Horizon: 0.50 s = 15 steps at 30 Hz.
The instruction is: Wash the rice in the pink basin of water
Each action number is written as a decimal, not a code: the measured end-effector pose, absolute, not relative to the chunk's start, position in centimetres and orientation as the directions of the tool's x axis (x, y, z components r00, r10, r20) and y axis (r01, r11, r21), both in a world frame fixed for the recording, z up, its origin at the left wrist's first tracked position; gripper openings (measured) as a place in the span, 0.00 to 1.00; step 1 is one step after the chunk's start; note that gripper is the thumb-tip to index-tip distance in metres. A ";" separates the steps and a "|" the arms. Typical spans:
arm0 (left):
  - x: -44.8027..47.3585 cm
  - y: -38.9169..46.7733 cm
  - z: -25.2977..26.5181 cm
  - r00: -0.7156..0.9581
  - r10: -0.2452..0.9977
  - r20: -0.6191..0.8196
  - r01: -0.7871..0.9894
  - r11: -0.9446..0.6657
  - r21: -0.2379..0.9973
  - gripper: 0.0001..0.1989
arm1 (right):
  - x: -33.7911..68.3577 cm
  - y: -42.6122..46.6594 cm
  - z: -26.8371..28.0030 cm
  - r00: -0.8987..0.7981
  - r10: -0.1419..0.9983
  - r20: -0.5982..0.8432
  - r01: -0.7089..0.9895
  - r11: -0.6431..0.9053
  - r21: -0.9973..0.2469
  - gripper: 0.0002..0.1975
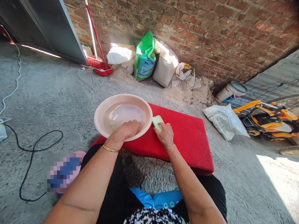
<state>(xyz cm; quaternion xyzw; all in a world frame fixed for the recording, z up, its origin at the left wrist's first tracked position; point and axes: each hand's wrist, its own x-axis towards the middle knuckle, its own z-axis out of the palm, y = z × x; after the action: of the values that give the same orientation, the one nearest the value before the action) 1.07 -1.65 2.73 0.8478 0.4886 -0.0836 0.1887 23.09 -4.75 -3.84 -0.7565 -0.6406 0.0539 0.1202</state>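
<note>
The left hand [127, 129] lies open inside the pink basin [101, 124] on the red cushion [187, 137], perhaps stirring grains. The right hand [164, 133] grips a green phone [157, 121], steadying it beside the rim.

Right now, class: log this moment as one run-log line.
left hand: inside pink basin, in water | right hand: holds green phone | basin on red mat

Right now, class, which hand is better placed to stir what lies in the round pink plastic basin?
The left hand: its fingers already dip inside the round pink plastic basin, while the right hand grips a pale green phone.
</note>
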 end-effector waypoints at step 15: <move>0.5 -1.0 0.1 0.538 0.802 -0.261 0.837 -0.469 0.282 0.12 | 41.2 -9.1 -3.2 0.722 0.691 -0.039 0.655 -0.701 -0.284 0.28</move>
<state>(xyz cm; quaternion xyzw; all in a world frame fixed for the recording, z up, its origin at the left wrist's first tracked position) 0.51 -0.97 0.12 0.8559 0.4786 -0.0459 0.1903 41.21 -9.11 -3.15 -0.9194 -0.3659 0.0714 0.1258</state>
